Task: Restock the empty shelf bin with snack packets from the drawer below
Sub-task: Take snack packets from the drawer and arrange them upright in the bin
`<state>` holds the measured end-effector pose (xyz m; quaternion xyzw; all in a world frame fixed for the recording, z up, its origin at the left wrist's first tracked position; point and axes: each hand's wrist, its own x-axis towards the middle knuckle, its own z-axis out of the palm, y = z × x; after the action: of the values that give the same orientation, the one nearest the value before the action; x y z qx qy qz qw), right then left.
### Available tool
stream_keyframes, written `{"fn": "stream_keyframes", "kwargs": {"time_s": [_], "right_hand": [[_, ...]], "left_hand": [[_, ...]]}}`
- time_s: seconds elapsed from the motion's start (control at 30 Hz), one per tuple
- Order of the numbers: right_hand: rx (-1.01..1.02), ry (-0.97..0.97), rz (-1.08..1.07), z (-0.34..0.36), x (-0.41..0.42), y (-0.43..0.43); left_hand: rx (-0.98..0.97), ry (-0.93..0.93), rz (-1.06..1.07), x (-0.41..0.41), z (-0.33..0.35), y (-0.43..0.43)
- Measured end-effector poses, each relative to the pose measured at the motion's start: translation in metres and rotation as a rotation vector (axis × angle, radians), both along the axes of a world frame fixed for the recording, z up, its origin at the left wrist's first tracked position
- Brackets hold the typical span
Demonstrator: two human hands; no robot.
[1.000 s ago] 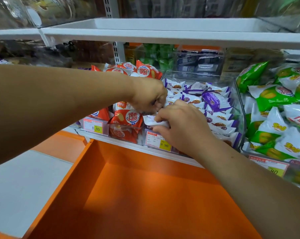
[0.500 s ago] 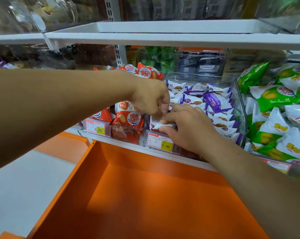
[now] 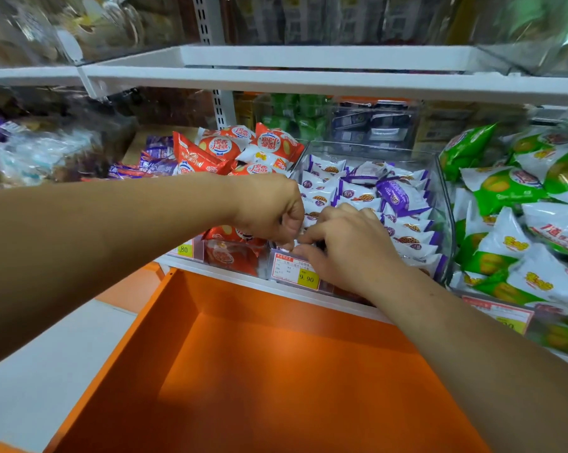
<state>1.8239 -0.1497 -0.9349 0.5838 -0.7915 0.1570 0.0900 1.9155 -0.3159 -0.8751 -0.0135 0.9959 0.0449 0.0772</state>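
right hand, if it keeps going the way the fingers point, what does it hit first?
The right hand points left, toward the left hand. It would probably meet the left hand's fingertips first, at the front of the clear bin; they look nearly touching, depth unclear.

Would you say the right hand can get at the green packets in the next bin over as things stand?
Probably yes. The right hand is at the front of the purple packets' bin; the green packets lie just right of it, open on top. Only the clear wall between must be cleared.
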Motion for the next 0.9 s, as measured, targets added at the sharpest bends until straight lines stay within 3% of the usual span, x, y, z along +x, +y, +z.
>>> {"fn": "stream_keyframes", "kwargs": {"time_s": [0.07, 0.13, 0.2, 0.27, 0.37, 0.43, 0.6, 0.9], "right_hand": [[0.051, 0.0, 0.028, 0.001, -0.002, 0.004], [0.056, -0.17, 0.089, 0.009, -0.008, 0.011], [-0.09, -0.475, 0.032, 0.029, -0.029, 0.022], [-0.271, -0.617, -0.078, 0.048, -0.057, 0.04], [-0.124, -0.55, -0.127, 0.06, -0.08, 0.063], [0.066, -0.521, -0.081, 0.06, -0.08, 0.071], [0.366, -0.277, -0.063, 0.055, -0.073, 0.071], [0.341, -0.09, -0.145, 0.04, -0.063, 0.074]], "left_hand": [[0.009, 0.014, 0.004, 0.001, -0.001, 0.005], [-0.028, -0.008, 0.021, -0.001, 0.0, 0.008], [-0.091, -0.058, 0.056, -0.007, 0.006, 0.011], [-0.061, -0.005, 0.07, -0.015, 0.012, 0.017], [0.153, 0.149, 0.09, -0.025, 0.017, 0.036], [0.248, 0.115, 0.092, -0.03, 0.01, 0.048], [0.114, 0.121, 0.081, -0.036, -0.016, 0.056], [0.082, 0.139, 0.012, -0.035, -0.015, 0.054]]}}
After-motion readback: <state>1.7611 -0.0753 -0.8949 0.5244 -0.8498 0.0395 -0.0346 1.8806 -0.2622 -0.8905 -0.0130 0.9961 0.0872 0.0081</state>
